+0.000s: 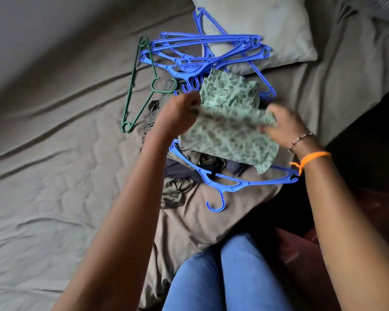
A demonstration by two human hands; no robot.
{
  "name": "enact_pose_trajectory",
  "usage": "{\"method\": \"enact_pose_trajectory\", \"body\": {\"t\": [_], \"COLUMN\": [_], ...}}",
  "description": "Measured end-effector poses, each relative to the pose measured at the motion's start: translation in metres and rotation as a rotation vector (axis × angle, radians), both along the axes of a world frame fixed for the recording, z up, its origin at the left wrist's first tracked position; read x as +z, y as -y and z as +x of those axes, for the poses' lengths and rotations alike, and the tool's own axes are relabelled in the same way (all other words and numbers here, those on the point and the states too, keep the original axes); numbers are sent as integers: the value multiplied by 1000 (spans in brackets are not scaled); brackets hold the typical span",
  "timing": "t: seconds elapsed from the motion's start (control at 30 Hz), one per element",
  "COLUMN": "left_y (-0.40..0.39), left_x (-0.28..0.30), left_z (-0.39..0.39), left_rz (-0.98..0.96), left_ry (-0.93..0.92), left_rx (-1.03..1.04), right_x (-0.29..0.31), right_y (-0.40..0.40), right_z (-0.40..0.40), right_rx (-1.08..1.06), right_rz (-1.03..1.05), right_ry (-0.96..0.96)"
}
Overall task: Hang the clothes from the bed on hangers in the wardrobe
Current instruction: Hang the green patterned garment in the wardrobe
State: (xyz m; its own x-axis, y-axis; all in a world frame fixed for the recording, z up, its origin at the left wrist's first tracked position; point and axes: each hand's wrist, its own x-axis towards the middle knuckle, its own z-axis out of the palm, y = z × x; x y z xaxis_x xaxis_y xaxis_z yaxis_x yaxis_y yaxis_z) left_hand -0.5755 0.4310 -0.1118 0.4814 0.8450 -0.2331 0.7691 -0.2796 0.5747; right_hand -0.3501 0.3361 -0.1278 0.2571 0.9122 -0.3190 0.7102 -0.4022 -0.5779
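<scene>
- Between the curled fingers of the left hand (181,110) and the right hand (283,125), a green leaf-print garment (229,129) is held by its upper edge and spread out above the bed (54,167); each hand is seen pinching the cloth.
- Beyond the fingertips, a heap of blue hangers (202,55) and one green hanger (136,86) are left lying unused; nearer the wrists, a single blue hanger (231,182) is seen resting on the clothes pile (189,162).
- No garment is seen on a hanger, so the task is judged barely begun.
- Under the lifted cloth, the pile is largely hidden and its garments cannot be counted; the wardrobe is out of view, and both hands are blurred.
</scene>
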Motion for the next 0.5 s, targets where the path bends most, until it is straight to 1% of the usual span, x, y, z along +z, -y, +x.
{"method": "enact_pose_trajectory", "body": {"t": [0.07, 0.1, 0.13, 0.2, 0.23, 0.27, 0.33, 0.37, 0.43, 0.5], "left_y": [-9, -7, -1, 25, 42, 60, 96, 112, 138, 154], "left_x": [-4, -10, -19, -43, -57, -68, -85, -91, -99, -103], "left_z": [18, 23, 25, 24, 20, 17, 11, 9, 5, 0], "left_rz": [224, 273, 276, 161, 59, -67, -318, -396, -514, -622], "left_ry": [103, 137, 176, 270, 299, 311, 294, 267, 261, 335], "left_rx": [169, 255, 340, 469, 516, 569, 683, 718, 767, 833], "right_x": [-9, -18, -28, -57, -73, -90, -122, -135, -149, -149], "right_y": [-17, -17, -11, 13, 29, 47, 84, 99, 113, 110], "right_z": [6, 6, 2, -13, -22, -30, -45, -49, -48, -46], "right_rx": [-180, -206, -195, -77, 17, 115, 279, 306, 313, 372], "right_rz": [242, 312, 353, 354, 293, 160, -187, -287, -334, -335], "right_ry": [204, 300, 354, 337, 293, 255, 272, 312, 391, 395]}}
